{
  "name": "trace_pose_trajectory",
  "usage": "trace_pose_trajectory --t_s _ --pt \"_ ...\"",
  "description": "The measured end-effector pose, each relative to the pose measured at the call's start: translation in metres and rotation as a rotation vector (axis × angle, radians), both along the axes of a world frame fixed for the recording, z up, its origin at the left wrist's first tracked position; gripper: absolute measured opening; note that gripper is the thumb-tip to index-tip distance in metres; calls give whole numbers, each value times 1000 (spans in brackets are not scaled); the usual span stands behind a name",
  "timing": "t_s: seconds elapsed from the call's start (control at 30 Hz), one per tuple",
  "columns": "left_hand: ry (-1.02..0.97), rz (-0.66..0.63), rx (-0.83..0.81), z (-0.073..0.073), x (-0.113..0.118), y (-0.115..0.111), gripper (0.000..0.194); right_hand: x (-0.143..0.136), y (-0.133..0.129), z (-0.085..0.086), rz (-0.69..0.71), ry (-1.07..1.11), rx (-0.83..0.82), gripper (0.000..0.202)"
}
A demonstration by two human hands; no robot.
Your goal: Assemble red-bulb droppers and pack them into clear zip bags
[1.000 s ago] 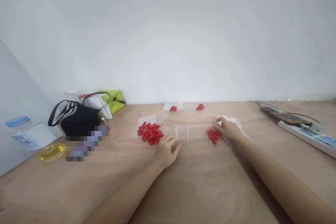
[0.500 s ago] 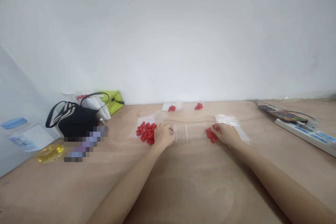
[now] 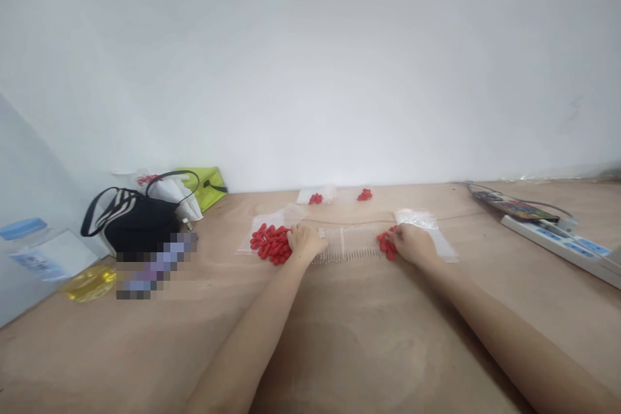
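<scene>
A heap of red rubber bulbs [image 3: 269, 244] lies on a clear plastic bag [image 3: 246, 242] at the left. My left hand [image 3: 307, 242] rests between that heap and a row of thin clear dropper tubes [image 3: 352, 244] laid side by side. Its fingers are curled downward, and whatever is under them is hidden. At the row's right end, my right hand [image 3: 416, 244] has its fingers bent together on a red bulb in a smaller red pile [image 3: 387, 246]. More clear plastic bags [image 3: 444, 247] lie behind and right of that hand.
Two small groups of red bulbs [image 3: 315, 198] sit on bags near the wall. On the left are a black bag [image 3: 138, 229], a green bag [image 3: 206, 187] and a bottle of yellow liquid [image 3: 92, 283]. A phone [image 3: 517, 206] and a white power strip [image 3: 557, 249] lie right.
My left hand has shifted slightly right and turned, its fingers pointing more toward the red heap. My right hand stays at the small red pile. The camera view has shifted a little.
</scene>
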State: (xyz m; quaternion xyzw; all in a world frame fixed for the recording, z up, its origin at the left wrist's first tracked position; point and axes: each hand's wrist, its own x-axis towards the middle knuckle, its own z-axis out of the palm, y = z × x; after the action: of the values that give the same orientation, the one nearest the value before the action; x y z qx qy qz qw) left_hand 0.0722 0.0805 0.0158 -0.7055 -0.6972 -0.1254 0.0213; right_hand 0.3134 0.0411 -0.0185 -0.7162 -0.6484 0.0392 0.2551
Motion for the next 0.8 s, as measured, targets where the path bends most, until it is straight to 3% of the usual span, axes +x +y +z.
trace_pose_trajectory --t_s 0.2,0.3,0.4,0.53,0.6,0.7,0.8 --pt "-50 -27 40 0 2 1 20 -8 -7 -1 -14 78 257 32" --pt "-77 -117 94 8 2 -9 13 -18 -14 -4 99 178 293 31" --pt "-108 -290 136 11 -3 -28 12 -32 -25 -7 251 311 304 25" --pt "-246 -608 257 -9 -17 -55 15 -50 -43 -10 418 327 425 20" --pt "-284 -707 330 -22 -23 -63 15 -58 -51 -10 482 285 445 21" --pt "-339 -735 392 -33 -26 -66 16 -67 -57 -9 559 277 401 20" --pt "-359 -760 392 -33 -26 -64 16 -71 -58 -8 604 326 359 17"
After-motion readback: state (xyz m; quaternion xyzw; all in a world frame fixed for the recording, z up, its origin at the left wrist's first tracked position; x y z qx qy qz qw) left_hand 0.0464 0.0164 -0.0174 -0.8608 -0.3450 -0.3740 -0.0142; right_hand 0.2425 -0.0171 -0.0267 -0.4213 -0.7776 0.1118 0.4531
